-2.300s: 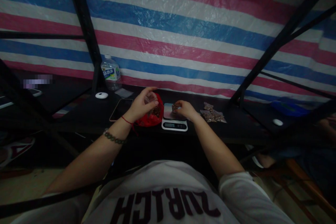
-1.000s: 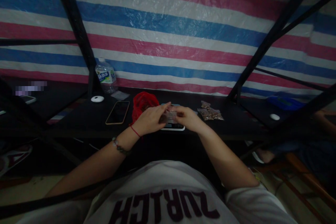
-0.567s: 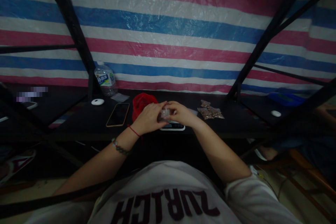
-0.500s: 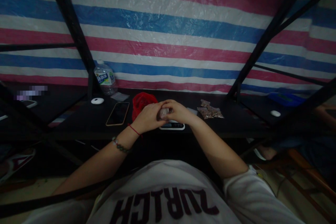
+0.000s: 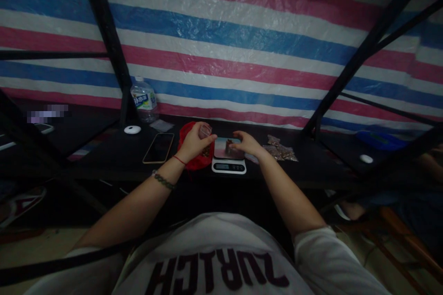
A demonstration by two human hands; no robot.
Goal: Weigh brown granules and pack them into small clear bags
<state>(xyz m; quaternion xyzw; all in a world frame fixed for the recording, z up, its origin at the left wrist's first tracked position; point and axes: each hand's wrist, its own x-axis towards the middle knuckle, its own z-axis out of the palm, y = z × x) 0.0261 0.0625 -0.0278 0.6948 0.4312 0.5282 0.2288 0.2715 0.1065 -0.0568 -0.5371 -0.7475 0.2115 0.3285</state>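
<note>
My left hand (image 5: 194, 142) is closed around a small clear plastic container (image 5: 205, 131), held over an open red bag (image 5: 200, 162). Small brownish pieces (image 5: 206, 151) show inside the bag, right beside the hand. To the right of the bag is a white digital scale (image 5: 229, 166) with a shiny metal plate. My right hand (image 5: 246, 143) hovers at the plate's right side, thumb and fingers apart, with nothing visible between them. A dark shape on the plate by the fingertips may be a reflection; I cannot tell.
Several small filled plastic bags (image 5: 281, 151) lie right of my right hand. A phone (image 5: 158, 148), a white rounded case (image 5: 132, 129) and a clear bottle (image 5: 144, 101) are on the left. Dark metal posts (image 5: 110, 41) frame the table. At far right is a blue tray (image 5: 379, 140), near another person's arm.
My hands were together over the scale around the small container. They have parted: the left has gone left over the red bag with the container, uncovering the scale's plate; the right has let go.
</note>
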